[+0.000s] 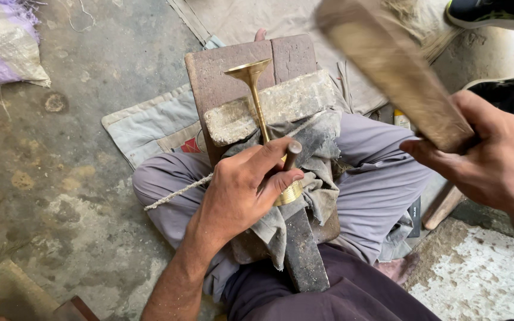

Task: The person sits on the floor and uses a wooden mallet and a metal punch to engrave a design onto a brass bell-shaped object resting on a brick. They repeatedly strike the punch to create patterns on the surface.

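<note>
Sitting cross-legged on a stained concrete floor (60,178), braced a slim brass stem (257,101) across the lap, propped slantwise against a grey stone block (287,98) and two reddish bricks (221,68). Closed the left hand (242,184) around the stem's lower end, just above a ribbed brass collar (291,193), and pinched a short dark punch (293,154) between thumb and forefinger, its tip set to the metal. Clenched the right hand (495,160) tight on the handle of a wooden mallet (394,71), lifted high over the work and smeared with blur, so judged to be mid-swing. Wrapped a grimy grey cloth (313,184) over the support, with a dark iron bar (301,252) jutting out beneath it toward the body and a frayed rope (179,191) trailing off to the left across the thigh. Looked well advanced in shaping: flared cup at the top already formed, surface bright and even, collar already grooved. Seemed left with the punch work near the base, though could not tell how many marks were already struck, the spot being hidden behind the fingers. Noted a quilted mat (150,125) underneath, a woven sack (1,50) at the far corner, and another person's shoe (483,12) at the top edge.
</note>
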